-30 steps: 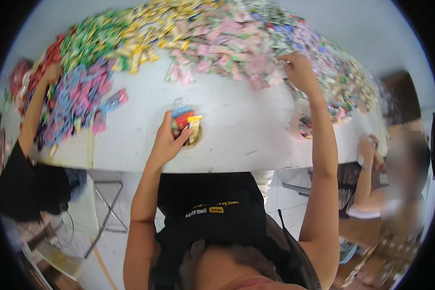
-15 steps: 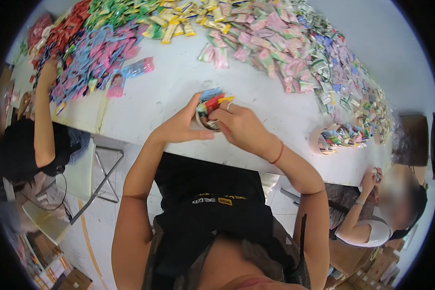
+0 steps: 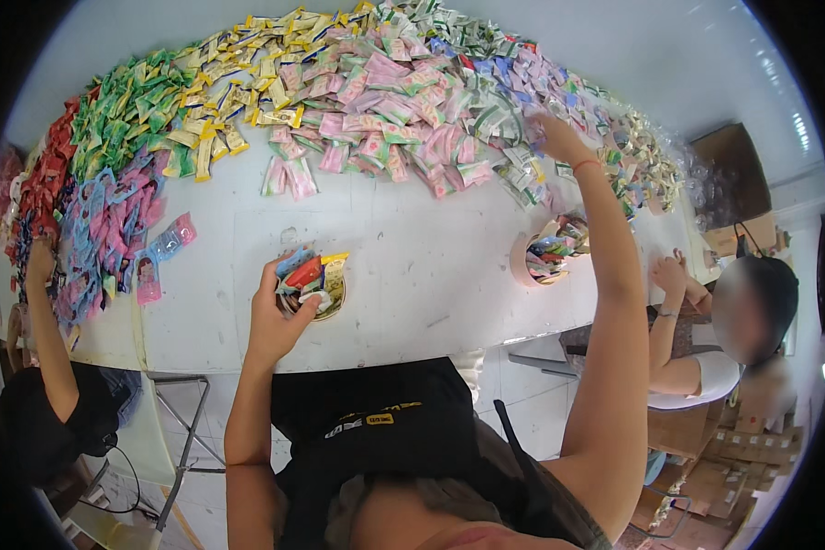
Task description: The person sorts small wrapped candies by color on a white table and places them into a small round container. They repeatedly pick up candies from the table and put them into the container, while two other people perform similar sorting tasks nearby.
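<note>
My left hand [image 3: 275, 316] curls around a round tub [image 3: 341, 298] near the table's front edge, its thumb over the rim. Inside are mixed small packets: a red packet [image 3: 302, 274], a yellow packet [image 3: 335, 264] and a blue one stand up past the rim. My right arm stretches out to the far right, over the heaped packets. At the fingertips of my right hand [image 3: 564, 142] is a clear round lid [image 3: 497, 121], its outline showing against the packets behind. The fingers look closed at its edge, though they are blurred.
Pink packets [image 3: 385, 115], yellow packets [image 3: 238, 82] and green packets [image 3: 124, 115] lie heaped along the far side. Another filled tub [image 3: 522, 266] stands at the right under my forearm. A co-worker's arm [image 3: 50, 339] reaches in at left; another person [image 3: 678, 357] sits at right.
My right hand has left the tub and moved far right over the heaps, where the clear lid now shows. The whole view has shifted toward the right. My left hand stays at the tub.
</note>
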Demonstrator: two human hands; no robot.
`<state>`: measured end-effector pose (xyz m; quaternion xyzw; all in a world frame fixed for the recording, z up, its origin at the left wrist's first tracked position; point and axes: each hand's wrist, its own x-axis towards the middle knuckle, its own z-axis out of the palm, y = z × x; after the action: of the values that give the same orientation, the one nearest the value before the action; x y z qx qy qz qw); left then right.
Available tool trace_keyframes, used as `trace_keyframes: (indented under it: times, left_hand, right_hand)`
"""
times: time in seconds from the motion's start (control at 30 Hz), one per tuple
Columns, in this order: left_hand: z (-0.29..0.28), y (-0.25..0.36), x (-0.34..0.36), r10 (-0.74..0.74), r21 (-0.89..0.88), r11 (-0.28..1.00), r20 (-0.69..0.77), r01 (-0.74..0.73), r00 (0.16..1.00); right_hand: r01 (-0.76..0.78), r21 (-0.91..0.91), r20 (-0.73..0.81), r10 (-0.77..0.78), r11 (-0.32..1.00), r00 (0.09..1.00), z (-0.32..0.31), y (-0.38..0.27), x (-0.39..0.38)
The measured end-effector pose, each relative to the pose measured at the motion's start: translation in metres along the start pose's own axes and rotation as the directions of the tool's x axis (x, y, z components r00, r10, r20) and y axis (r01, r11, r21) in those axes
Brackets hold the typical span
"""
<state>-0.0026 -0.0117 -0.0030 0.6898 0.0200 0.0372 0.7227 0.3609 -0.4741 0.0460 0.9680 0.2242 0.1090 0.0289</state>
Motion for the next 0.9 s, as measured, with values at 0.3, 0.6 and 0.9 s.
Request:
trace_keyframes:
  times: [0.3,0.6,0.9]
  left_hand:
    - [-0.011,-0.003,-0.005,0.048,0.105,0.994,-0.053,-0.042,0.997]
    - [-0.006,0.004,0.0,0.053,0.137,0.989,0.081,-0.064,0.995]
    - [-0.008,0.015,-0.001,-0.051,-0.001,0.999,0.174,0.052,0.983]
  right_hand:
    - [-0.027,0.647,0.013,0.024,0.762,1.0,-0.078,-0.105,-0.018]
    - [0.549,0.686,-0.324,-0.475,0.478,0.818,-0.068,-0.362,-0.141]
    - [0.622,0.646,-0.3,-0.602,0.443,0.74,-0.062,-0.357,-0.125]
